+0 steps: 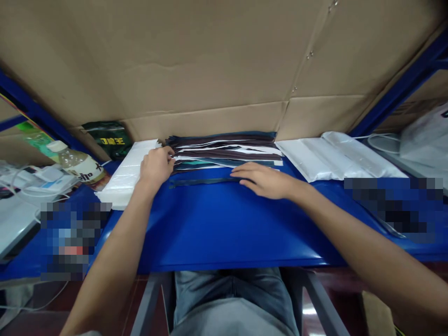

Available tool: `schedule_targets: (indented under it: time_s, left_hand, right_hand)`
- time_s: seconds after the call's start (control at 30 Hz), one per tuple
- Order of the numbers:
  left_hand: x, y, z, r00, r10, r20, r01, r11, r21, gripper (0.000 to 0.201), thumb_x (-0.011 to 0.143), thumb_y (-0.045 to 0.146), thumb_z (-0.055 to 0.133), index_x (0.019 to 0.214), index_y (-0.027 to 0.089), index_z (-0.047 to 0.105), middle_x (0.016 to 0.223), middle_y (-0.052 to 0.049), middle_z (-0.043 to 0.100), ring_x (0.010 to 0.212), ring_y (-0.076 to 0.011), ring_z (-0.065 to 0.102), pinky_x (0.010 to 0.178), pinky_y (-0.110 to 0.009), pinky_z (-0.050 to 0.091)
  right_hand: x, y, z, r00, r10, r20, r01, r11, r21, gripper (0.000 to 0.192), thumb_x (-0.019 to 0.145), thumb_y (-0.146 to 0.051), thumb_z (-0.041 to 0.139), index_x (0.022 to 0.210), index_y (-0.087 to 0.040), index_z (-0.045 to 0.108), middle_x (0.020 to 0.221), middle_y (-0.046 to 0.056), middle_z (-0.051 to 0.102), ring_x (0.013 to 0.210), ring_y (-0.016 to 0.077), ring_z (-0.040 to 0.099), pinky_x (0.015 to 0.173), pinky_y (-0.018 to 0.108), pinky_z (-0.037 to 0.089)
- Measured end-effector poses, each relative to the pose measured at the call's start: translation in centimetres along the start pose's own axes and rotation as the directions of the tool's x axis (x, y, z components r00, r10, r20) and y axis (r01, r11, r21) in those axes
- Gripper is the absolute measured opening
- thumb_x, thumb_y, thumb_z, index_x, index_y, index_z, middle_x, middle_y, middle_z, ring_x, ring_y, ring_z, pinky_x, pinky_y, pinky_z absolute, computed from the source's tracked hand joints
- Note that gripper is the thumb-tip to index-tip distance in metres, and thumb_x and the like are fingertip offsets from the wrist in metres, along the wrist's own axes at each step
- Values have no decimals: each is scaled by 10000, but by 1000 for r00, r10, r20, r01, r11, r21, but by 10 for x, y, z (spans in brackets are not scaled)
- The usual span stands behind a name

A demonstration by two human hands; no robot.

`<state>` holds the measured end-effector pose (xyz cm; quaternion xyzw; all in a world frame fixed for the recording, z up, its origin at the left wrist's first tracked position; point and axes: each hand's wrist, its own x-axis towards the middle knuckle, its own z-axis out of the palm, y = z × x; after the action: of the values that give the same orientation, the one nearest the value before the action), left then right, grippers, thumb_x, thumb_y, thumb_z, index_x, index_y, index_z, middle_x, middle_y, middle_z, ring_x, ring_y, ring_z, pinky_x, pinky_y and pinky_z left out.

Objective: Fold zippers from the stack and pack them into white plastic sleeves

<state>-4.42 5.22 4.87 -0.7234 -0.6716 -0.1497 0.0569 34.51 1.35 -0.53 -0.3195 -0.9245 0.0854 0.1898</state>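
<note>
A pile of long, thin zippers (227, 145) in dark brown, white, teal and black lies crosswise at the back of the blue tabletop (227, 233). My left hand (157, 165) is at the pile's left end, its fingers curled in a pinch at the zipper ends; the exact grip is partly hidden. In front of the pile, one dark zipper (203, 182) lies apart on the blue surface. Over that zipper's right end is my right hand (268, 181), palm down with fingers stretched out and slightly apart. Whether its fingertips press on the zipper is hard to tell.
White packets (122, 175) lie left of the pile, and wrapped white packets (336, 156) to its right. A drink bottle (79, 163), a dark green bag (108, 140) and white cables stand at the left. Cardboard (210, 60) walls the back, between blue frame posts (402, 84).
</note>
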Motion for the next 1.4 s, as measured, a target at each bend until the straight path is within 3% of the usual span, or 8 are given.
schedule_targets:
  time_s: [0.17,0.33,0.6,0.73,0.87,1.07,1.2,1.4]
  left_hand:
    - [24,4,16,997,79,-8,-75,977,200,389,1044,211,628,1398,244,787,1371,-184,758,1144,-403,749,954,-530,599]
    - [34,6,23,991,119,60,-130,959,251,362,1064,206,601,1369,211,796,1337,-193,766,1176,-388,727,994,-516,590]
    - [35,0,19,986,168,3,-164,956,242,408,1066,182,512,1304,157,842,1302,-208,764,1189,-376,725,1035,-502,594]
    - [33,-4,11,982,159,-98,-149,983,108,409,1052,187,509,1272,154,853,1276,-199,794,1180,-368,737,1091,-513,572]
    - [20,8,6,968,114,-224,-155,972,-177,318,1045,238,579,1200,176,850,1129,-128,851,1057,-298,782,1066,-447,594]
    - [-28,69,13,979,166,-117,-199,664,-720,257,1041,401,713,1039,173,831,888,-73,849,794,-215,818,776,-316,675]
    - [-51,102,22,945,323,-55,-224,513,-829,329,1017,512,780,1022,191,851,900,-78,855,782,-212,824,755,-322,686]
    - [-62,113,21,932,354,-81,-255,481,-839,263,1036,449,767,994,206,860,925,-62,864,827,-204,829,801,-329,693]
  right_hand:
    - [10,-21,29,994,-97,52,96,995,9,530,1193,-385,428,1656,-205,612,1659,135,622,1550,345,556,1282,591,482]
    - [9,-16,26,991,-113,71,113,994,0,566,1203,-468,427,1670,-193,591,1696,146,579,1583,349,518,1302,594,461]
    - [6,-15,26,995,-82,53,81,997,19,570,1184,-508,482,1657,-215,603,1731,165,521,1585,366,522,1301,598,469]
    - [5,-14,26,996,-62,56,61,998,20,573,1180,-511,486,1661,-220,599,1733,160,518,1590,370,514,1301,598,470]
    - [7,-19,24,998,-60,8,59,998,20,552,1180,-484,495,1640,-202,612,1701,163,551,1565,358,543,1306,577,465]
    - [16,-40,22,972,68,-225,-21,978,206,428,1141,-451,604,1479,-216,723,1424,119,771,1279,302,746,1144,495,588]
    - [20,-52,17,928,237,-286,-118,919,377,299,1093,-498,677,1191,-262,833,1161,42,855,1025,263,799,953,413,619]
    - [17,-52,13,908,328,-259,-181,867,464,310,1087,-521,659,1011,-268,821,1008,8,847,907,234,760,796,357,561]
